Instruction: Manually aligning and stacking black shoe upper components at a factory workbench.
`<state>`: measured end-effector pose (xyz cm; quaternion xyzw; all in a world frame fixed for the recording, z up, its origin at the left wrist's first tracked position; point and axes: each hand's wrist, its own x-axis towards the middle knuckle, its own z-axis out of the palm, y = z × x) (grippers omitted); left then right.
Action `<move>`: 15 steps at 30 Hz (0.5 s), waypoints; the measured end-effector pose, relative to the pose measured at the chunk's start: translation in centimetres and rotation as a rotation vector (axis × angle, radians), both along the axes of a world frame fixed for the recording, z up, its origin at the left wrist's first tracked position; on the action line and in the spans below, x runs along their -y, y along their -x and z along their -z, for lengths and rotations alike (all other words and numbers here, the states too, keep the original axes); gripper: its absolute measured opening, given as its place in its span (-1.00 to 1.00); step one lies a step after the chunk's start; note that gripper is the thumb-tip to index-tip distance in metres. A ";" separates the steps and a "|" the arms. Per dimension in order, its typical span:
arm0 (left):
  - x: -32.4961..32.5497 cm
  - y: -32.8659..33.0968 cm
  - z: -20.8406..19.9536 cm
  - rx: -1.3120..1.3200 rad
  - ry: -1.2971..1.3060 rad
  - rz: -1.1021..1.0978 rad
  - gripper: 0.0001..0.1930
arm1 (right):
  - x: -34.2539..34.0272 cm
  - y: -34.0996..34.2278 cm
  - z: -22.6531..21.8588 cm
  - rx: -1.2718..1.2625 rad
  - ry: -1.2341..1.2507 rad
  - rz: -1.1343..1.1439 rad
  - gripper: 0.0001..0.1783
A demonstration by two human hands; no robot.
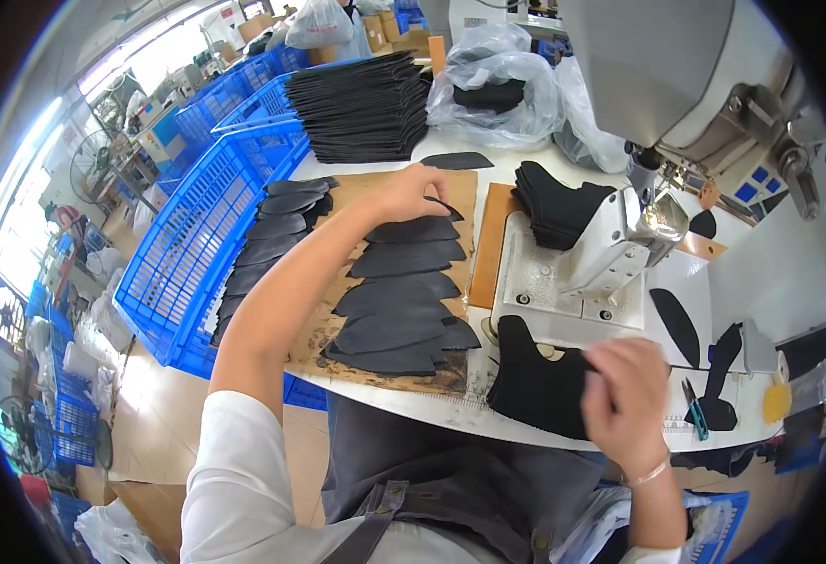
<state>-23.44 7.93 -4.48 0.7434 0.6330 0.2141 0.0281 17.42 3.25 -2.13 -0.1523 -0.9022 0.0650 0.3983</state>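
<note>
My left hand point(411, 195) reaches across the worktable to the top of a column of overlapping black cut pieces point(404, 305). Its fingers are closed on the edge of a small dark piece point(447, 209) there, partly hidden by the hand. The column lies on a brown, worn board point(347, 273). My right hand point(627, 399), blurred by motion, hovers at the right end of a black curved fabric piece point(535, 381) near the table's front edge. Its fingers look bent, but whether they grip the fabric is unclear.
A sewing machine point(610, 254) stands right of the board, beside stacked black fabric pieces point(556, 202). Teal thread snips point(695, 411) lie at the front right. Blue crates point(183, 244) flank the left side. Behind are a tall black stack point(361, 108) and a plastic bag point(498, 89).
</note>
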 end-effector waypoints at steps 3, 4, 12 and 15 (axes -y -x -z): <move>0.9 -0.5 0.2 0.190 0.076 0.038 -0.81 | -1.9 7.9 -0.4 0.272 -0.002 -0.186 -0.65; 0.5 -1.0 0.6 0.133 0.019 0.065 -0.82 | -3.0 10.2 0.5 0.366 0.018 -0.182 -0.62; 2.6 -0.6 1.6 0.678 0.128 0.000 -0.82 | -7.5 18.8 5.7 0.450 -0.039 -0.213 -0.52; 3.8 0.3 1.0 0.798 0.105 -0.138 -0.80 | -7.9 18.9 5.7 0.424 -0.045 -0.213 -0.51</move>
